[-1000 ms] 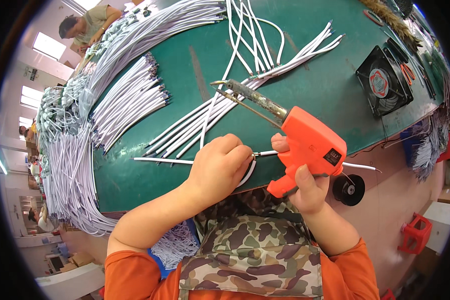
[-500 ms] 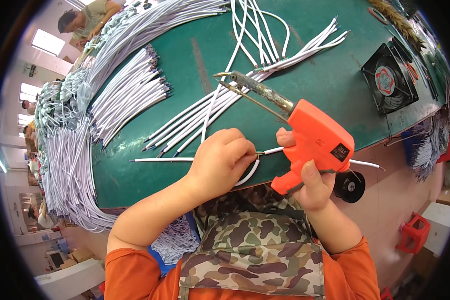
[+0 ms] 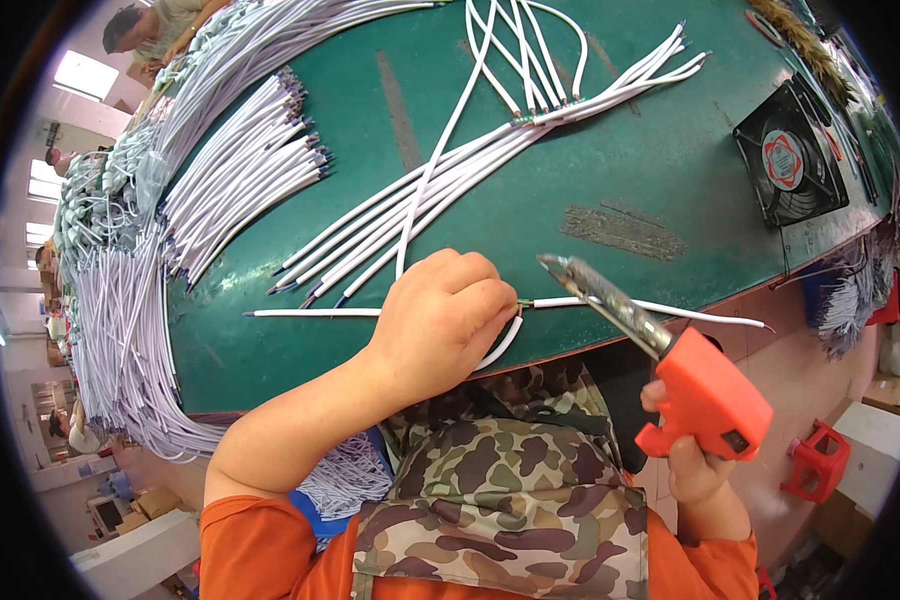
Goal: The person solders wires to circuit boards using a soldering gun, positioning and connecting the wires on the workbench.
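Note:
My left hand (image 3: 438, 318) is closed in a pinch near the table's front edge. Its fingertips hold a white cable (image 3: 320, 313) by a junction of thin bared wires (image 3: 523, 304), partly hidden by the fingers. One cable runs out left of the hand, another white cable (image 3: 660, 308) runs right past the table edge, and a short one curves down below the junction. In my right hand (image 3: 695, 465) is an orange soldering gun (image 3: 712, 390), gripped by its handle. Its metal tip points up and left, above the right-hand cable and apart from the junction.
Joined white cables (image 3: 450, 185) lie across the green table (image 3: 470, 240). A bundle of short cables (image 3: 255, 165) and long heaps of cable (image 3: 120, 330) fill the left side. A black fan (image 3: 790, 155) stands at the right; a red stool (image 3: 818, 462) is on the floor.
My right hand has drawn the soldering gun right and down, away from the left hand. The left hand keeps its pinch in nearly the same place. The right-hand cable shows more fully.

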`<state>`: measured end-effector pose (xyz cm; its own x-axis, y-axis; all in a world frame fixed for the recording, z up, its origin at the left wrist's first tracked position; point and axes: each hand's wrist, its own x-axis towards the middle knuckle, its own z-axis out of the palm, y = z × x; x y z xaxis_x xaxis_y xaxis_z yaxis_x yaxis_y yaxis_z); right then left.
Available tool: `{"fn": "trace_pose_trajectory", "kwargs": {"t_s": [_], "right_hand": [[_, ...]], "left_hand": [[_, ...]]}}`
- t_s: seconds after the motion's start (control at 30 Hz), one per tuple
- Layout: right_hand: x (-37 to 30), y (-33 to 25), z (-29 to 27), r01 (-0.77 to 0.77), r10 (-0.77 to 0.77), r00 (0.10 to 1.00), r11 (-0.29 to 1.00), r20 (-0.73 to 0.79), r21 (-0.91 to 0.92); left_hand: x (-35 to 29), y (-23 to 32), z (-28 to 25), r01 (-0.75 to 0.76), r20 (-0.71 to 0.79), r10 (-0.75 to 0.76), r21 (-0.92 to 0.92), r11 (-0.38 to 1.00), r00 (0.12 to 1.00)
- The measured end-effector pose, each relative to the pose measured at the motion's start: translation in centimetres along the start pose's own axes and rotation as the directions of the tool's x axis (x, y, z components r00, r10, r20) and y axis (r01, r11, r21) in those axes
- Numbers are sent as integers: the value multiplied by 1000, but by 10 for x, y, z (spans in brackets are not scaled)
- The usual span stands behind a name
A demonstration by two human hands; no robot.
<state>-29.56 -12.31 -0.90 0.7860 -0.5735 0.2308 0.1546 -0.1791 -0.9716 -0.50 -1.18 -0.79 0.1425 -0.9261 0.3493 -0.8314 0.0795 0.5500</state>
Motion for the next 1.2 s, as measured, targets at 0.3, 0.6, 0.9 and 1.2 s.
{"fn": "trace_pose_trajectory", "kwargs": {"t_s": [0.3, 0.6, 0.9, 1.2], "right_hand": [[-14, -6, 10, -214, 212, 976, 977, -56, -25], [-13, -8, 14, -203, 202, 976, 979, -85, -8], [-14, -8, 15, -207, 206, 974, 978, -95, 2], [-16, -9, 13, -227, 226, 970, 974, -86, -3]], "left_hand": [[0, -1, 1, -74, -12, 74, 36, 997, 997], [0, -1, 2, -98, -15, 99, 63, 993, 995], [0, -1, 2, -108, -15, 109, 67, 992, 994], [0, 0, 2, -108, -8, 109, 81, 991, 994]]}}
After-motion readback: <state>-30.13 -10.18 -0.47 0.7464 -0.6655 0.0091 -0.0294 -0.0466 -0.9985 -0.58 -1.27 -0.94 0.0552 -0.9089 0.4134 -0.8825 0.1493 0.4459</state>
